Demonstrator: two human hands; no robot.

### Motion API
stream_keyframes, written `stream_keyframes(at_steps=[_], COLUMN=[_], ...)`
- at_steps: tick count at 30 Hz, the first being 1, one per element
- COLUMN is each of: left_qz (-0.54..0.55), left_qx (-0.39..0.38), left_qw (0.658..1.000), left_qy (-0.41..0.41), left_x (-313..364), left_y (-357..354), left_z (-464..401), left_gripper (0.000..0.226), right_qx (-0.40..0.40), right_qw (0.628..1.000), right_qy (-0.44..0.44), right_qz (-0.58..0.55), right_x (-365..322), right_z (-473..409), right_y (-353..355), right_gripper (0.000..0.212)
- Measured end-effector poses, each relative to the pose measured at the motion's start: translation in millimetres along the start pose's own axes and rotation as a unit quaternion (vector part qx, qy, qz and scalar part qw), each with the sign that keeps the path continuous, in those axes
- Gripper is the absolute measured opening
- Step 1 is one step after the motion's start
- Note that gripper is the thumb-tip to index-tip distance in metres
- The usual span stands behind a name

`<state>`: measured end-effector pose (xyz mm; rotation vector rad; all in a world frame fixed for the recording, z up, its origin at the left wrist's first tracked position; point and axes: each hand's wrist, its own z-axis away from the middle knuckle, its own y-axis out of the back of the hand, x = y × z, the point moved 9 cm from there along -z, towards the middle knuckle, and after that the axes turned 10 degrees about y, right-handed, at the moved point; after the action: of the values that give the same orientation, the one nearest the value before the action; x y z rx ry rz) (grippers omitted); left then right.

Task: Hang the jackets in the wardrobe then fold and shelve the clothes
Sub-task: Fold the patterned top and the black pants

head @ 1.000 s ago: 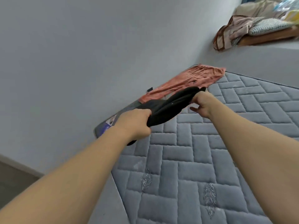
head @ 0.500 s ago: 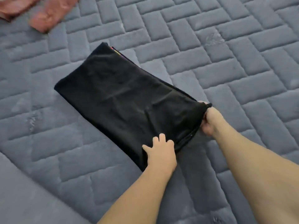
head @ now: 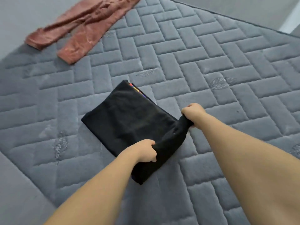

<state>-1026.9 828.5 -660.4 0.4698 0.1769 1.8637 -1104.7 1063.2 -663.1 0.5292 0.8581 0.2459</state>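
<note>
The black garment (head: 129, 120) lies folded on the mattress (head: 211, 65), near the pink trousers (head: 81, 28). Left hand (head: 145, 151) and right hand (head: 194, 113) each grip its lifted near edge, fingers curled tight.

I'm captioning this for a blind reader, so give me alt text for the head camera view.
Both hands, the left hand and the right hand, grip the near end of a folded black garment lying on a grey quilted mattress. Reddish-brown trousers lie flat at the far left.

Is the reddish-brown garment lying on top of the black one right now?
No, the reddish-brown garment lies apart near the mattress's far corner, while the black garment sits closer, gripped by both hands.
</note>
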Motion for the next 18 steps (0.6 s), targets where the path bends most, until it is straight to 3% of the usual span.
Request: stream_keyframes(at_steps=[3, 8, 11, 13, 14, 18], left_qz=[0.013, 0.09, 0.054, 0.036, 0.038, 0.037], left_qx=[0.072, 0.204, 0.293, 0.317, 0.346, 0.555], left_qw=[0.997, 0.971, 0.945, 0.934, 0.923, 0.823], left_qy=[0.035, 0.082, 0.132, 0.162, 0.164, 0.119], left_x=[-39, -118, -151, -165, -170, -186], left_y=[99, 234, 273, 265, 256, 237], left_z=[1, -44, -102, -147, -163, -191], left_gripper=[0.05, 0.024, 0.035, 0.044, 0.045, 0.037], right_qx=[-0.032, -0.015, -0.034, -0.064, -0.049, 0.129], right_qw=[0.999, 0.975, 0.936, 0.898, 0.883, 0.817], right_qy=[0.016, 0.191, 0.227, 0.246, 0.266, 0.41], right_qz=[0.021, 0.11, 0.267, 0.36, 0.383, 0.384], right_x=[-91, -218, -229, -208, -198, -188], right_z=[-15, -68, -120, -151, -161, -169], right_y=[-39, -124, -190, -242, -262, -297], right_gripper=[0.018, 0.03, 0.067, 0.077, 0.078, 0.064])
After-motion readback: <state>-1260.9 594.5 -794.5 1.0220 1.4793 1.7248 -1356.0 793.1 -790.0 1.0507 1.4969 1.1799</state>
